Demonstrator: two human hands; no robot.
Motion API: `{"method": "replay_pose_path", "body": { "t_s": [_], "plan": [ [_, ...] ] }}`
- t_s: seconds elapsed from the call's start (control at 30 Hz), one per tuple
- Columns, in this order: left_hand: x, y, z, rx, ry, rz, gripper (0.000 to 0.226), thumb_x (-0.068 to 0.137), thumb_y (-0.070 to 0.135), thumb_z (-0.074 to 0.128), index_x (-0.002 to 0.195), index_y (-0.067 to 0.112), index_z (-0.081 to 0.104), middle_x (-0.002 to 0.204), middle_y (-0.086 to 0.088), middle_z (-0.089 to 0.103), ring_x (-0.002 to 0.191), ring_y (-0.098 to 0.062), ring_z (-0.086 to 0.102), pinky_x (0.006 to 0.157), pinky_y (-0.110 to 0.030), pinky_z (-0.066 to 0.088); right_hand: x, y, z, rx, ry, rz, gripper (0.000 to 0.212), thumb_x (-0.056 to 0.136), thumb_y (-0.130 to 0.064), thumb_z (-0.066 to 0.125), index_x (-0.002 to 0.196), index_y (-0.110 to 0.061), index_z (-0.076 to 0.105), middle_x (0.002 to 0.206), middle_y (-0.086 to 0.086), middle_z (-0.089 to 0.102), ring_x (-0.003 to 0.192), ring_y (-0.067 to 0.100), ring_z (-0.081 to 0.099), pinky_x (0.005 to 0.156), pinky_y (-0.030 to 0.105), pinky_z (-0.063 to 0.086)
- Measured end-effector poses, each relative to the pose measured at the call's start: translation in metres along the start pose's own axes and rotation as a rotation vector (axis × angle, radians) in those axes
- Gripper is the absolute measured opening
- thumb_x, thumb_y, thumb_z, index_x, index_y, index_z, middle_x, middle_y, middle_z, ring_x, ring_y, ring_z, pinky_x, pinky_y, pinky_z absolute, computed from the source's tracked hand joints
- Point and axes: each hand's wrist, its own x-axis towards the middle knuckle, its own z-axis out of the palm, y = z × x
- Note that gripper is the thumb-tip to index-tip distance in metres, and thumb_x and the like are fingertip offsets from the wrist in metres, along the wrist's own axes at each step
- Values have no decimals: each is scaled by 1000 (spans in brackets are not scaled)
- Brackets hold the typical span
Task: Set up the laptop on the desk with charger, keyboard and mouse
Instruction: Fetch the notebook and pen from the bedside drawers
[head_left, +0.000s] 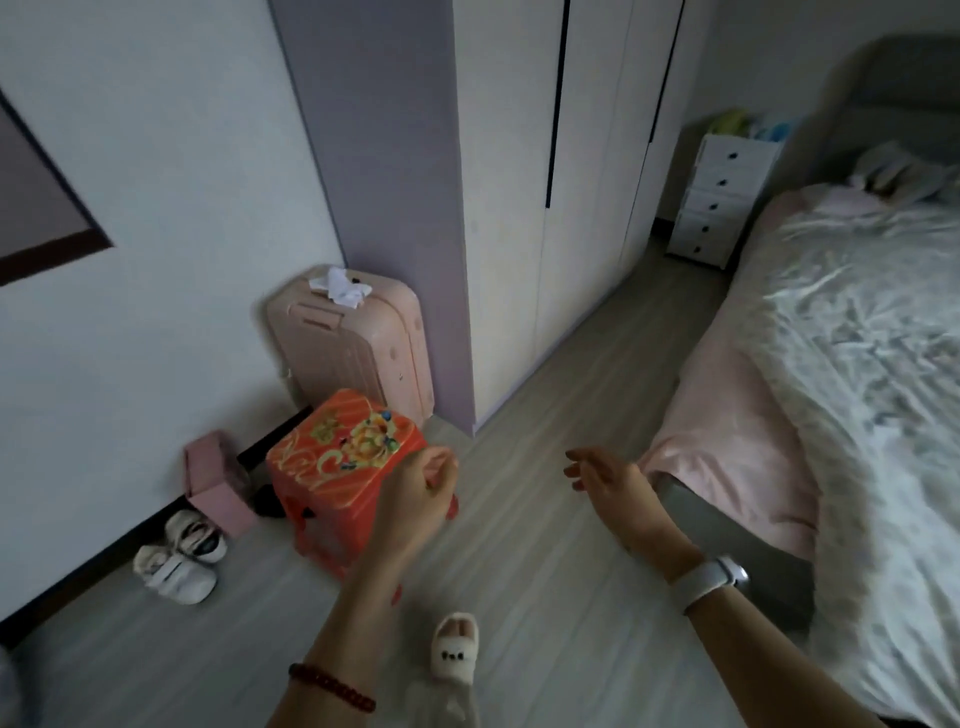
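Observation:
No laptop, charger, keyboard, mouse or desk shows in the head view. My left hand (421, 488) hovers over the near right corner of a red plastic stool (332, 457), fingers loosely curled, holding nothing; whether it touches the stool I cannot tell. My right hand (605, 480) is raised in the air between the stool and the bed, fingers apart and empty. A bead bracelet is on my left wrist, a white watch band on my right.
A pink suitcase (353, 343) stands against the wall beside a tall white wardrobe (545, 208). A pink box (215, 480) and white shoes (179, 558) lie by the skirting. A bed (841, 364) fills the right. White drawers (719, 195) stand far back. My slippered foot (454, 647) is on the grey floor.

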Motion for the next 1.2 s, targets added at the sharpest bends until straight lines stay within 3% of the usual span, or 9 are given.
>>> {"method": "replay_pose_path", "body": {
  "t_s": [0.17, 0.33, 0.43, 0.57, 0.7, 0.9, 1.03, 1.2],
  "plan": [
    [173, 6, 34, 47, -75, 98, 21, 89, 14, 58, 105, 5, 66, 102, -12, 70, 93, -19, 65, 79, -19, 43, 150, 0, -3, -1, 103, 55, 25, 94, -7, 44, 111, -8, 62, 97, 12, 69, 92, 27, 65, 88, 42, 50],
    [331, 55, 91, 70, -199, 173, 20, 89, 16, 58, 105, 7, 66, 104, -8, 70, 90, -13, 63, 74, -9, 37, 274, 3, -55, 33, 205, 166, 24, 94, -6, 45, 111, -4, 62, 90, 3, 64, 85, 22, 63, 87, 44, 50],
    [413, 94, 153, 63, -319, 241, 22, 90, 18, 56, 107, 9, 65, 108, -7, 68, 97, -16, 63, 83, -17, 42, 340, 24, -100, 18, 300, 194, 24, 94, -6, 45, 110, -4, 62, 93, 5, 66, 84, 14, 61, 84, 41, 50],
    [516, 143, 251, 52, -416, 331, 23, 90, 20, 55, 109, 11, 64, 107, -4, 68, 95, -13, 62, 79, -11, 39, 447, 74, -162, 27, 364, 258, 25, 95, -8, 43, 112, -5, 61, 102, 11, 68, 90, 21, 64, 84, 44, 51],
    [617, 193, 338, 64, -444, 329, 23, 91, 19, 54, 110, 10, 64, 109, -6, 68, 97, -15, 62, 80, -11, 38, 564, 117, -232, 41, 380, 276, 25, 95, -8, 43, 111, -5, 62, 105, 13, 67, 88, 17, 61, 83, 39, 51],
    [779, 293, 440, 91, -476, 350, 26, 92, 24, 52, 114, 12, 61, 112, -3, 65, 92, -4, 54, 82, -15, 39, 742, 141, -354, 31, 373, 314, 27, 94, -8, 43, 113, -4, 62, 105, 17, 68, 96, 33, 64, 87, 44, 50],
    [893, 323, 504, 117, -444, 299, 26, 92, 23, 52, 114, 12, 62, 114, -4, 64, 96, -7, 56, 84, -18, 40, 864, 165, -412, 52, 330, 305, 26, 93, -8, 44, 111, -6, 63, 103, 13, 70, 95, 28, 66, 84, 36, 49],
    [1035, 359, 593, 130, -413, 309, 26, 92, 23, 51, 113, 11, 62, 113, -4, 64, 93, -6, 54, 81, -16, 38, 1031, 207, -477, 52, 329, 289, 28, 94, -11, 43, 113, -9, 63, 103, 13, 69, 85, 23, 63, 84, 41, 53]
  ]
}}
